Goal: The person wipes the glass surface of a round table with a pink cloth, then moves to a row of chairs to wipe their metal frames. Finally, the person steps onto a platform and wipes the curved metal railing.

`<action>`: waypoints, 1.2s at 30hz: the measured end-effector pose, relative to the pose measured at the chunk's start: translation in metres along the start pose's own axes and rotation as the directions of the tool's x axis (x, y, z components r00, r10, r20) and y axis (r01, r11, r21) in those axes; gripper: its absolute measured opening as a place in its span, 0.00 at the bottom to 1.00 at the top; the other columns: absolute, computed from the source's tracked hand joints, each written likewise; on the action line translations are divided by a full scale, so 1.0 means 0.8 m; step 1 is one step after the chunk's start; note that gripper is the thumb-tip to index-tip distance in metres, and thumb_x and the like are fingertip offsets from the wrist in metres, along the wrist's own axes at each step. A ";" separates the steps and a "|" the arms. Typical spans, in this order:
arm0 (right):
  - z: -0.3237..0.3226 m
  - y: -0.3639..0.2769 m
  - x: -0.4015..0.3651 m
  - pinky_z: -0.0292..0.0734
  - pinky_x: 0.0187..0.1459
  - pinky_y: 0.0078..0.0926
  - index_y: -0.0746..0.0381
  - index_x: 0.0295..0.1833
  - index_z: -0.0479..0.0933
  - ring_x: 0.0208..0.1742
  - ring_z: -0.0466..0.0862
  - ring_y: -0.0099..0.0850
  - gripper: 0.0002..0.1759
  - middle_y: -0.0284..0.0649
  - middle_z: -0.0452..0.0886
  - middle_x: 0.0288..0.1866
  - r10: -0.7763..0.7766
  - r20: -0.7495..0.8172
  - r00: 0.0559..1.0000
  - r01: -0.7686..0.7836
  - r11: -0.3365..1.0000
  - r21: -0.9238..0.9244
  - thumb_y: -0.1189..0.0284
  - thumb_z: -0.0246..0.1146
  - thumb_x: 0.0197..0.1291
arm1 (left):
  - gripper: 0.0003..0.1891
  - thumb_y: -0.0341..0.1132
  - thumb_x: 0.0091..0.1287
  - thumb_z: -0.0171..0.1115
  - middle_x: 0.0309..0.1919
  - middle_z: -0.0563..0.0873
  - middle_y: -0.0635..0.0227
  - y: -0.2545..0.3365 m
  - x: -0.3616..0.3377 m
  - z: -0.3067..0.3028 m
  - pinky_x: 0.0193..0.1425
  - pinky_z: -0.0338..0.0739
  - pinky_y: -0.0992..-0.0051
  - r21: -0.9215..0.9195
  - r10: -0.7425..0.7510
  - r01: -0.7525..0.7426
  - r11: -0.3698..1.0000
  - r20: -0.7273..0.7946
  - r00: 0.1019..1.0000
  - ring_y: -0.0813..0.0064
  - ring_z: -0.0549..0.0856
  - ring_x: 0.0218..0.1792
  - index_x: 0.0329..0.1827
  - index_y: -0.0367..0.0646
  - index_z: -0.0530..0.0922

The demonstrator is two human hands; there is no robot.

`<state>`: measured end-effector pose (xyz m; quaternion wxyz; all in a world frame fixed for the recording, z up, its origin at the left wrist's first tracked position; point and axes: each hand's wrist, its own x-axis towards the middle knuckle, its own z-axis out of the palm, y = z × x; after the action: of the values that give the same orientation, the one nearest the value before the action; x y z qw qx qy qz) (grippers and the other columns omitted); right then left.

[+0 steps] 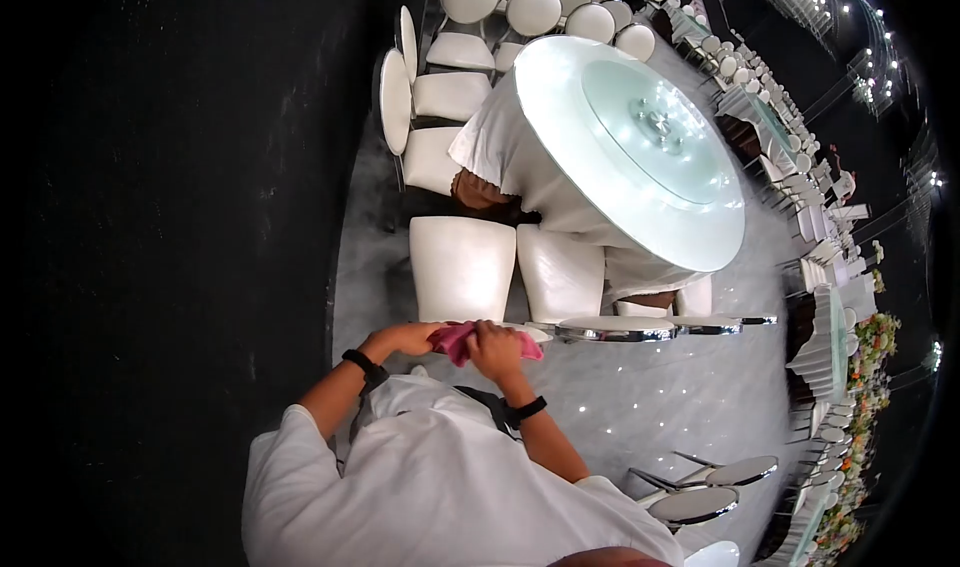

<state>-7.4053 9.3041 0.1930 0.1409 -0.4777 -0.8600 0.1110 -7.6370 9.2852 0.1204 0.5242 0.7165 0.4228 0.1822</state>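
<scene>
A pink cloth (456, 340) is bunched in front of the person, at the back (535, 333) of the nearest chair. Its long axis runs across the person's body, from left to right, sloping slightly down toward the right in the view; a loose, crumpled corner points right, beyond the right hand (495, 351). The right hand lies over the cloth's middle, its fingers bent together and gripping the folds. The left hand (410, 338) meets the cloth's left end with its fingers close together; whether they pinch it cannot be told. Black bands circle both wrists.

Just beyond the hands is the nearest chair's white padded seat (462, 269), with a second white seat (560, 273) just beside it on the right. Farther right, chair backs with shiny metal rims stand in a row, seen nearly edge-on.

Past the seats stands a round table (545, 97) with a white tablecloth (580, 212) hanging in folds and brown fabric showing beneath. It bears a round glass turntable (620, 142), whose middle shows bright reflections and small shapes too unclear to name. White chairs with round backs are grouped at its far left side. At the far right are more tables and chairs, beside a long bank of flowers (858, 437).
</scene>
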 end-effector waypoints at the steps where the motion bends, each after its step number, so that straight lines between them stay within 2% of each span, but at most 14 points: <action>1: 0.002 -0.009 0.001 0.76 0.43 0.46 0.60 0.41 0.79 0.37 0.85 0.47 0.13 0.45 0.83 0.35 -0.073 0.022 0.997 0.073 0.997 0.019 0.62 0.58 0.62 | 0.30 0.28 0.64 0.65 0.60 0.83 0.53 0.003 0.000 0.000 0.64 0.74 0.66 -0.027 -0.033 0.034 0.999 0.034 0.999 0.59 0.82 0.58 0.71 0.45 0.70; 7: 0.002 0.022 -0.022 0.74 0.43 0.44 0.62 0.44 0.77 0.40 0.82 0.45 0.15 0.45 0.81 0.36 -0.223 -0.134 0.966 0.243 0.957 0.160 0.62 0.59 0.59 | 0.23 0.32 0.61 0.66 0.52 0.83 0.58 0.013 0.057 0.018 0.61 0.75 0.65 0.013 -0.111 0.113 0.993 0.336 0.935 0.63 0.82 0.53 0.60 0.40 0.73; 10: 0.008 0.084 -0.042 0.72 0.43 0.44 0.64 0.45 0.77 0.42 0.80 0.48 0.15 0.48 0.80 0.38 -0.127 -0.319 0.939 0.184 0.971 0.154 0.63 0.55 0.66 | 0.26 0.42 0.55 0.70 0.48 0.84 0.48 0.085 0.091 0.023 0.55 0.77 0.64 -0.051 0.143 -0.135 0.990 0.241 0.960 0.57 0.83 0.48 0.52 0.33 0.76; 11: 0.017 0.116 -0.050 0.72 0.43 0.44 0.64 0.45 0.77 0.42 0.80 0.48 0.15 0.48 0.80 0.38 -0.129 -0.315 0.940 0.185 0.970 0.156 0.63 0.55 0.66 | 0.32 0.50 0.56 0.69 0.52 0.83 0.42 0.083 0.107 0.039 0.57 0.78 0.63 0.144 0.128 -0.154 0.977 0.175 0.976 0.54 0.83 0.52 0.52 0.29 0.75; 16: 0.080 0.240 -0.081 0.73 0.57 0.48 0.70 0.58 0.76 0.53 0.79 0.56 0.24 0.57 0.82 0.51 0.269 -0.213 0.939 -0.081 0.778 0.623 0.60 0.48 0.75 | 0.28 0.48 0.63 0.59 0.48 0.84 0.37 0.144 0.183 0.105 0.59 0.78 0.55 0.397 -0.025 0.035 0.917 -0.029 0.999 0.44 0.84 0.52 0.49 0.26 0.77; 18: 0.070 0.252 -0.093 0.73 0.61 0.48 0.68 0.62 0.75 0.58 0.79 0.57 0.27 0.60 0.80 0.57 0.297 -0.073 0.952 -0.181 0.741 0.646 0.57 0.45 0.76 | 0.25 0.46 0.65 0.56 0.46 0.85 0.36 0.150 0.194 0.123 0.59 0.78 0.53 0.455 -0.100 0.103 0.885 -0.031 0.995 0.41 0.85 0.51 0.49 0.26 0.78; 21: 0.044 0.237 -0.072 0.75 0.55 0.54 0.62 0.55 0.76 0.53 0.81 0.58 0.22 0.58 0.82 0.53 0.299 0.111 0.948 -0.318 0.854 0.411 0.57 0.46 0.74 | 0.21 0.40 0.65 0.53 0.41 0.87 0.39 0.175 0.178 0.113 0.57 0.78 0.50 0.459 -0.111 0.165 0.873 -0.141 0.984 0.38 0.86 0.46 0.47 0.27 0.79; 24: 0.017 0.209 -0.060 0.76 0.51 0.52 0.60 0.55 0.76 0.51 0.83 0.56 0.19 0.56 0.84 0.48 0.206 0.151 0.967 -0.246 0.913 0.326 0.60 0.47 0.72 | 0.23 0.41 0.65 0.53 0.48 0.86 0.41 0.164 0.133 0.114 0.61 0.76 0.50 0.433 -0.144 0.220 0.874 -0.203 0.969 0.43 0.85 0.52 0.51 0.28 0.78; 26: -0.010 0.186 -0.047 0.77 0.50 0.52 0.60 0.54 0.76 0.48 0.83 0.54 0.19 0.54 0.84 0.45 0.146 0.169 0.975 -0.201 0.905 0.375 0.60 0.48 0.72 | 0.23 0.41 0.64 0.53 0.56 0.84 0.44 0.149 0.099 0.122 0.65 0.72 0.49 0.499 -0.032 0.290 0.817 -0.462 0.886 0.48 0.82 0.59 0.54 0.29 0.76; 28: -0.015 0.168 -0.043 0.77 0.49 0.52 0.61 0.51 0.76 0.45 0.84 0.54 0.18 0.53 0.85 0.43 -0.069 0.047 0.996 0.050 0.944 0.325 0.59 0.49 0.72 | 0.24 0.42 0.64 0.54 0.59 0.82 0.46 0.150 0.084 0.133 0.66 0.71 0.50 0.520 -0.086 0.387 0.762 -0.510 0.856 0.50 0.80 0.61 0.56 0.31 0.75; 29: -0.019 0.159 -0.044 0.77 0.49 0.52 0.61 0.51 0.76 0.45 0.84 0.54 0.18 0.53 0.85 0.43 -0.063 0.045 0.997 0.044 0.939 0.342 0.59 0.49 0.72 | 0.24 0.42 0.63 0.55 0.62 0.81 0.47 0.154 0.082 0.141 0.67 0.69 0.50 0.525 -0.128 0.470 0.709 -0.560 0.818 0.51 0.79 0.63 0.57 0.32 0.74; 32: -0.033 0.178 -0.039 0.77 0.47 0.50 0.62 0.47 0.77 0.44 0.83 0.53 0.16 0.51 0.84 0.41 -0.087 0.102 0.991 0.041 0.920 0.390 0.61 0.52 0.71 | 0.23 0.44 0.64 0.58 0.57 0.84 0.47 0.215 0.117 0.138 0.65 0.71 0.51 0.462 -0.366 0.648 0.605 -0.561 0.742 0.50 0.81 0.59 0.54 0.34 0.77; 34: -0.034 0.227 -0.049 0.78 0.46 0.48 0.62 0.43 0.79 0.44 0.82 0.52 0.14 0.50 0.82 0.39 -0.216 -0.108 0.970 0.240 0.829 0.505 0.62 0.55 0.71 | 0.22 0.45 0.64 0.59 0.53 0.85 0.46 0.213 0.151 0.144 0.63 0.73 0.51 0.473 -0.347 0.603 0.642 -0.522 0.779 0.49 0.83 0.56 0.52 0.36 0.78; 36: -0.047 0.274 -0.071 0.77 0.45 0.46 0.62 0.41 0.79 0.43 0.81 0.50 0.12 0.48 0.80 0.38 -0.136 -0.122 0.983 0.178 0.863 0.472 0.65 0.58 0.70 | 0.20 0.46 0.64 0.60 0.50 0.86 0.45 0.208 0.186 0.159 0.61 0.75 0.51 0.477 -0.303 0.545 0.690 -0.493 0.815 0.48 0.84 0.53 0.50 0.38 0.80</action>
<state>-7.1904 9.3713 0.1492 0.3001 -0.3603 -0.8346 0.2891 -7.3927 9.3125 0.1954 0.2072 0.6748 0.7070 0.0441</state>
